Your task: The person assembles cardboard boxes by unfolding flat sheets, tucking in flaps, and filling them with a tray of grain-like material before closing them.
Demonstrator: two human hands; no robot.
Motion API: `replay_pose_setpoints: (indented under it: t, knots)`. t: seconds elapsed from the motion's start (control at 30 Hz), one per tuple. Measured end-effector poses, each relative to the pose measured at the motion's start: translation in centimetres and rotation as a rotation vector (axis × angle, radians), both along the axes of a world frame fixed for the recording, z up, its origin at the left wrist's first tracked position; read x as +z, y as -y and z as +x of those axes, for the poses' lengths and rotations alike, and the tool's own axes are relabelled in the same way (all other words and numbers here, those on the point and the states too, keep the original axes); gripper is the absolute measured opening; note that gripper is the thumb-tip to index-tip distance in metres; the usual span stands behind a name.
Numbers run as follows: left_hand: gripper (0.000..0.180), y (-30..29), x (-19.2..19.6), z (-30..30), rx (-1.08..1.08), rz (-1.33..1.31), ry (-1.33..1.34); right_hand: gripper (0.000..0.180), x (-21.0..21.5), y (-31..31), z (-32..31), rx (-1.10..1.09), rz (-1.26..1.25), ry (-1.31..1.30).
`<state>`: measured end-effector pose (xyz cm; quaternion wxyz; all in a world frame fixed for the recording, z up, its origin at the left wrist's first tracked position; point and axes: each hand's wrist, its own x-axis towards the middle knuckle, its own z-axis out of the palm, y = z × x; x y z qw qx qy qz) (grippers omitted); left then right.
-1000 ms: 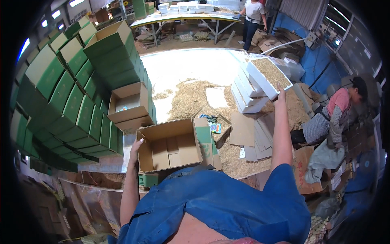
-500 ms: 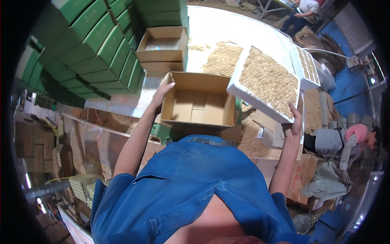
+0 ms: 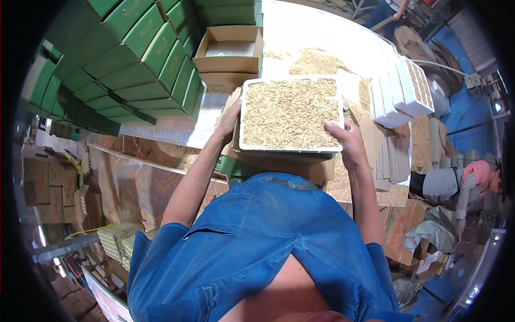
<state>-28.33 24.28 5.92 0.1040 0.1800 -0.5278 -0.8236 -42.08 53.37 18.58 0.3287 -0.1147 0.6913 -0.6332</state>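
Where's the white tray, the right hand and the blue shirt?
White tray point(image 3: 242, 121), head view: left rim.
Right hand point(image 3: 351, 141), head view: its middle.
Blue shirt point(image 3: 263, 228), head view: the chest.

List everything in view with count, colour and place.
Shallow rectangular foam tray: one, white, centre, filled with tan flakes
Rectangular cardboard box: one, brown, beneath that tray
Stacked rectangular cardboard boxes: many, green, upper left
Open cardboard box: one, brown, beside the green stack
Stacked rectangular foam trays: several, white, right of centre
Loose flakes: one main heap, tan, on the white tabletop
Flat cardboard sheets: several, greyish, below the foam stack
Cardboard carton: one, brown with red marks, lower right
Co-workers: two, one in pink at right, one partly visible above
Shirt: one, blue, lower centre
Left hand: one, bare, at the tray's left side, fingers hidden
Right hand: one, bare, gripping the tray's right edge
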Motion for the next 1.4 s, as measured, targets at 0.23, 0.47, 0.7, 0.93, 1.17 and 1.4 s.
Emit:
replay_pose_setpoints:
  t: [0.23, 0.47, 0.7, 0.93, 1.17, 1.4]
  knots:
    - [0.065, 2.2, -1.8, 0.7, 0.172, 0.008, 0.141, 0.051, -6.3, 3.2, -0.4, 0.14, 0.042, -0.058]
    - [0.069, -1.7, 10.0, -1.8, -0.231, -1.644, -0.005, 0.059, -10.1, 3.1, -0.2, 0.055, 0.395, -0.342]
    - [0.107, -5.4, 7.9, -3.8, -0.696, -1.903, 0.02, 0.045, -6.5, 3.4, 0.6, 0.126, 0.611, -0.513]
    - [0.111, -6.6, 6.6, -4.4, -0.765, -2.049, 0.039, 0.027, -6.7, 2.6, 2.5, 0.106, 0.636, -0.886]
    - [0.112, -7.2, 4.7, -4.9, -0.907, -2.037, 0.208, 0.018, -6.1, 1.2, 0.8, -0.222, 0.055, -1.289]
    - [0.113, -7.7, 4.4, -5.7, -1.032, -1.99, 0.323, 0.062, -16.2, -11.3, -11.0, -0.214, 1.02, -0.643]
